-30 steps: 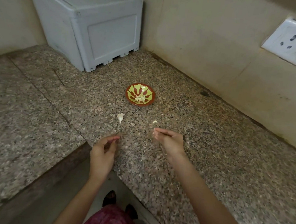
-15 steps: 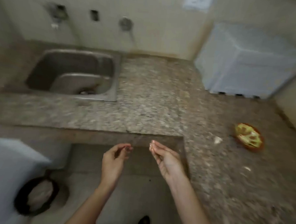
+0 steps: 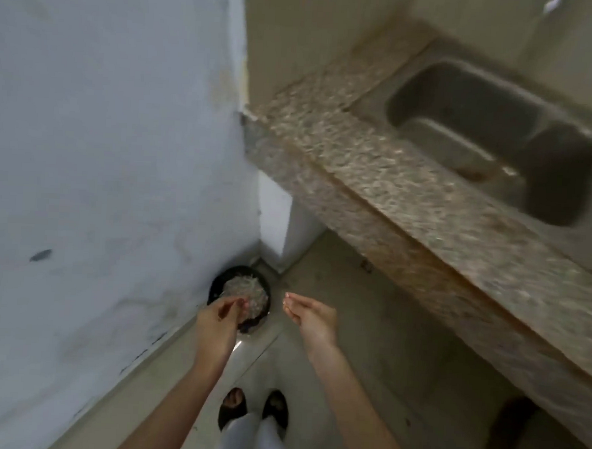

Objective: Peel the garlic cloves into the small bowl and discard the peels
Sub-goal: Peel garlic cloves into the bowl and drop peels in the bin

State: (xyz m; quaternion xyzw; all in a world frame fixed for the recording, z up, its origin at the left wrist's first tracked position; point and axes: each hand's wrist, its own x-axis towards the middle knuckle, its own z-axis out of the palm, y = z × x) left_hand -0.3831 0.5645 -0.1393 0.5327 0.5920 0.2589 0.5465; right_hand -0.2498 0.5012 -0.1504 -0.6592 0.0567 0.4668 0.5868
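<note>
No garlic peel shows plainly; the picture is too blurred to tell whether either hand carries one, and the small bowl is out of view. The round black bin [image 3: 237, 269] stands on the floor, with something pale and crinkled inside it. The left hand [image 3: 219, 318] hovers over the bin's near rim, fingers bunched against the thumb as if pinching, though what they pinch cannot be made out. The right hand [image 3: 312, 316] hangs just right of the bin, apart from the left, fingers straight and pressed together, palm turned inward. Left of the bin rises a pale wall [image 3: 103, 145]. Right of and above the bin runs a granite counter [image 3: 376, 173] with a steel sink [image 3: 491, 138] set in it. Nearer than the bin, two feet in dark sandals [image 3: 254, 411] stand on the floor.
</note>
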